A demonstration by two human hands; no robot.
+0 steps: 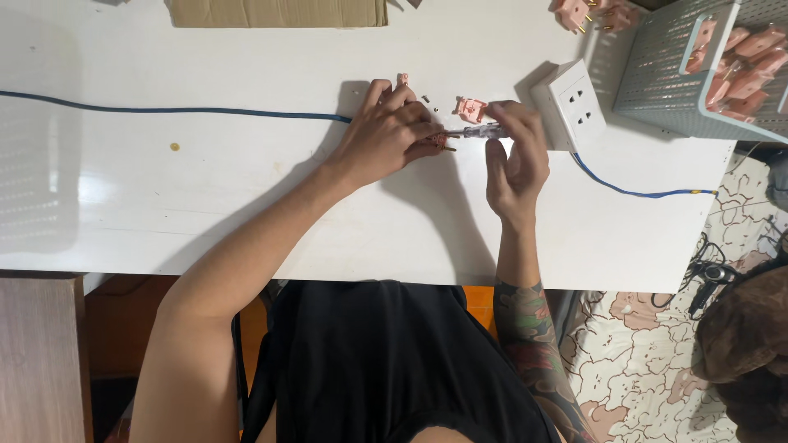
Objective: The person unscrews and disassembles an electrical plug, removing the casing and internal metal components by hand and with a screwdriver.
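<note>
So, packaging first: a flat brown cardboard sheet (279,11) sits at the far edge of the white table (205,197), cut off by the top of the view, no label showing. Over at the far right there's a pale grey perforated metal basket (657,74) with pink plastic plug pieces (743,61) piled inside — partly out of view. A few more loose pink plugs with brass pins (584,12) lie near the top edge.

The left hand (386,135) is closed around a small pink plug part (439,145), which it mostly hides — only a bit of pink and a brass pin poke out, near the middle of the table. The right hand (513,152) has its grip pinched on a slim clear-handled screwdriver (476,131), tip pointing into the part. Another small pink plug half (470,108) and tiny dark screws (427,99) lie just behind the hands.

A white square wall socket block (570,105) sits just right of the right hand, a thin blue cable (164,109) running across the table; where it passes behind the hands I can't tell.
</note>
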